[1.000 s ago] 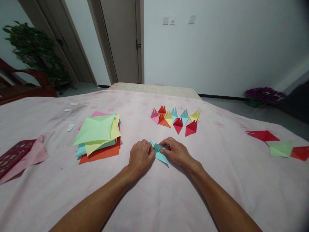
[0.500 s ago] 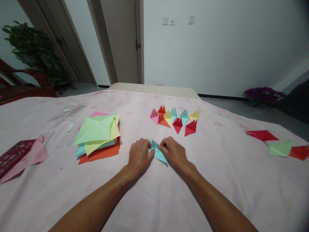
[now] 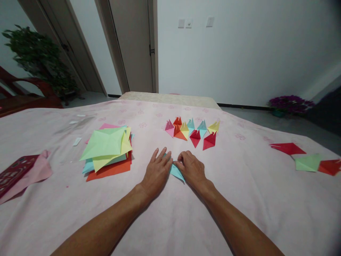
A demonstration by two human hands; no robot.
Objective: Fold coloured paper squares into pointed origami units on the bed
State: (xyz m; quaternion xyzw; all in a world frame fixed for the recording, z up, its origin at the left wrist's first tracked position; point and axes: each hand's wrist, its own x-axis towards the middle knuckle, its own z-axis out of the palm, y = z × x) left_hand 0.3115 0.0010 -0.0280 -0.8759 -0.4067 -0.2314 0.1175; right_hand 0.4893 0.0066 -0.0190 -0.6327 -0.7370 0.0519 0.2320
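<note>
A light blue folded paper (image 3: 177,172) lies on the pink tablecloth between my hands, its pointed lower corner showing. My left hand (image 3: 157,171) rests flat over the paper's left part, fingers stretched out and somewhat spread, hiding much of it. Curled fingers of my right hand (image 3: 192,168) pinch the paper's upper right edge. Just beyond my hands stands a group of small folded paper cranes in pink, orange, yellow, light blue and red, among them a red crane (image 3: 195,138) and a yellow crane (image 3: 214,127).
Left of my hands lies a stack of coloured paper sheets (image 3: 102,142), light green on top. A dark red packet (image 3: 18,171) with pink paper is at the far left. At the far right lie a red folded piece (image 3: 289,148), a light green one (image 3: 307,163) and an orange-red one (image 3: 329,166).
My left hand has opened from its curled hold and now lies flat across the paper, covering more of it. My right hand keeps nearly the same place and pinch.
</note>
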